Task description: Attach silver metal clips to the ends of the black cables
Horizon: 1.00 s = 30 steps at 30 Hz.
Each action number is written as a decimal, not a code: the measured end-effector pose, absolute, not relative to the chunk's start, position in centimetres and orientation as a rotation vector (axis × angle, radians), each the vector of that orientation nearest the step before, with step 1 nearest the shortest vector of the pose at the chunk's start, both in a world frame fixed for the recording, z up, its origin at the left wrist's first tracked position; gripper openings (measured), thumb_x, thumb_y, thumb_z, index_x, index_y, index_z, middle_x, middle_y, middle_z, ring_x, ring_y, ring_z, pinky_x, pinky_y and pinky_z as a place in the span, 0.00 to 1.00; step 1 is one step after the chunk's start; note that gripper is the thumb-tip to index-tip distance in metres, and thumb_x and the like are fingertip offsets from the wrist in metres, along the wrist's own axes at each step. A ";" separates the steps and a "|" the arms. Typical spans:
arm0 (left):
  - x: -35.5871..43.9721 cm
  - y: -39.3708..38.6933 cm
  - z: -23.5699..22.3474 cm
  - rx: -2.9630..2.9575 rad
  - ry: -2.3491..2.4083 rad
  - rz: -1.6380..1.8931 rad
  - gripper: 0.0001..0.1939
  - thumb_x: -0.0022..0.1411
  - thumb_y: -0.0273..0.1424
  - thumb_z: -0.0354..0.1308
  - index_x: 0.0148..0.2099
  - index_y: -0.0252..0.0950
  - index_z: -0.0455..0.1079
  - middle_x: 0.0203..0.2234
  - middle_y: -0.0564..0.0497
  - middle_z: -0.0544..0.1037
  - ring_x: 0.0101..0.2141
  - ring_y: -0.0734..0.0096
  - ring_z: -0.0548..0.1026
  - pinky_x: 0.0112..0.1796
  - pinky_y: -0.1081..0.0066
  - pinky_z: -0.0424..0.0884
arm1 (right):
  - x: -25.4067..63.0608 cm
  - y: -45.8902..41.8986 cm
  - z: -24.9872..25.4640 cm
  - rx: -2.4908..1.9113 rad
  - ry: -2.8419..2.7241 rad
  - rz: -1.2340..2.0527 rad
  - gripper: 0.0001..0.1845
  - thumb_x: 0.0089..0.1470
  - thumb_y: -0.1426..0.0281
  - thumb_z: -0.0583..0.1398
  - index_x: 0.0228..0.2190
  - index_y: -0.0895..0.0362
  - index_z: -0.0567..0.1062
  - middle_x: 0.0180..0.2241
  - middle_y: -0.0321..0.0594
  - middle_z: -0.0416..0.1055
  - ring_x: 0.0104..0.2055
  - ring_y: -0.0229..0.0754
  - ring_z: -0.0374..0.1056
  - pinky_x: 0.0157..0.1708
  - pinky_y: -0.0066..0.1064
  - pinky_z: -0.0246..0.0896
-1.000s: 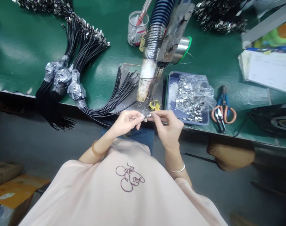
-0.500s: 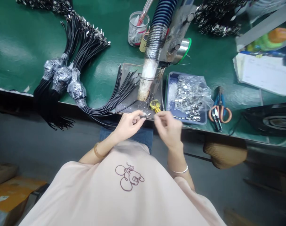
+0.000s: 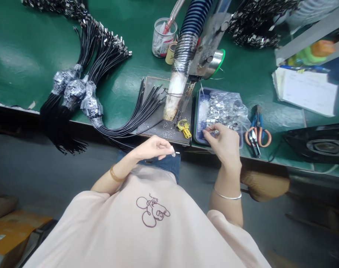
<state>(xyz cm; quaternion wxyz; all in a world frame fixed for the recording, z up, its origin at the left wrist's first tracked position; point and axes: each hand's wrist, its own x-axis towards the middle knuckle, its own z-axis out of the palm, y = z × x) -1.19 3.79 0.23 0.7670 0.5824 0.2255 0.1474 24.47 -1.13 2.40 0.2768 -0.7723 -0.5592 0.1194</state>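
1. Pinching a small shiny piece (image 3: 177,153), the left hand (image 3: 155,148) has its thumb and fingers pressed together. The piece sticks out past the fingertips, just off the near edge of the surface (image 3: 116,87). I cannot tell if a cable is joined to it.
2. The right hand (image 3: 223,143) is bent over the near side of the blue tray (image 3: 197,128). Its thumb and finger are close together, but I cannot tell if they hold anything.
3. The tray has lots of little metal parts (image 3: 214,116) and a clear bag (image 3: 231,102). The step in hand looks like getting one little part. That calls for a soft, careful pinch, with the left hand kept still.
4. Left of the tray is a dark board (image 3: 173,137), with a yellow thing (image 3: 184,128) and some specks on it. A white tube end (image 3: 175,93) hangs over it.
5. Thin black cables (image 3: 127,123) curve onto the board from the left.
6. Pliers (image 3: 254,140) lie just right of the tray. Farther right are papers (image 3: 309,91).
7. A spool of wire (image 3: 214,67) and a clear cup (image 3: 161,41) are farther back.
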 end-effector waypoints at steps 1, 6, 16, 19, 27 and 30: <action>-1.4 4.0 0.2 1.156 0.529 0.350 0.21 0.56 0.47 0.67 0.30 0.31 0.74 0.12 0.57 0.65 0.15 0.82 0.59 0.19 0.77 0.52 | 23.9 -1.3 2.8 -2.064 -1.429 0.300 0.07 0.46 0.68 0.64 0.22 0.53 0.71 0.13 0.27 0.58 0.16 0.35 0.51 0.25 0.31 0.48; -0.8 3.7 1.0 0.954 0.687 0.598 0.24 0.47 0.49 0.72 0.28 0.32 0.71 0.13 0.59 0.64 0.15 0.86 0.55 0.18 0.77 0.46 | 20.8 -2.5 4.1 -1.757 -1.090 0.291 0.09 0.49 0.63 0.65 0.25 0.53 0.72 0.22 0.33 0.69 0.18 0.34 0.55 0.20 0.30 0.48; 0.3 2.8 1.9 1.076 0.819 0.749 0.17 0.53 0.39 0.68 0.32 0.35 0.65 0.14 0.61 0.65 0.16 0.84 0.61 0.21 0.79 0.55 | 15.2 -3.1 2.2 -1.611 -1.195 0.651 0.09 0.56 0.63 0.62 0.29 0.56 0.77 0.27 0.35 0.75 0.18 0.30 0.54 0.17 0.25 0.49; 0.5 2.5 1.9 1.145 0.874 0.774 0.14 0.54 0.36 0.66 0.31 0.36 0.64 0.14 0.62 0.62 0.16 0.84 0.58 0.21 0.78 0.53 | 14.7 -3.0 2.0 -1.595 -1.250 0.615 0.13 0.60 0.63 0.60 0.27 0.56 0.76 0.25 0.36 0.74 0.22 0.34 0.63 0.21 0.26 0.57; 0.7 2.3 2.0 1.260 0.924 0.789 0.10 0.54 0.34 0.62 0.31 0.36 0.63 0.14 0.63 0.58 0.17 0.83 0.54 0.22 0.77 0.49 | 14.7 -3.0 2.3 -1.578 -1.304 0.626 0.11 0.60 0.64 0.59 0.27 0.55 0.75 0.26 0.35 0.73 0.24 0.36 0.65 0.24 0.27 0.59; 0.6 2.3 1.9 1.278 0.921 0.799 0.10 0.54 0.34 0.62 0.31 0.36 0.63 0.15 0.63 0.57 0.18 0.83 0.53 0.22 0.76 0.48 | 14.7 -3.0 2.4 -1.577 -1.304 0.642 0.12 0.60 0.64 0.59 0.27 0.55 0.75 0.26 0.35 0.73 0.25 0.36 0.65 0.24 0.28 0.59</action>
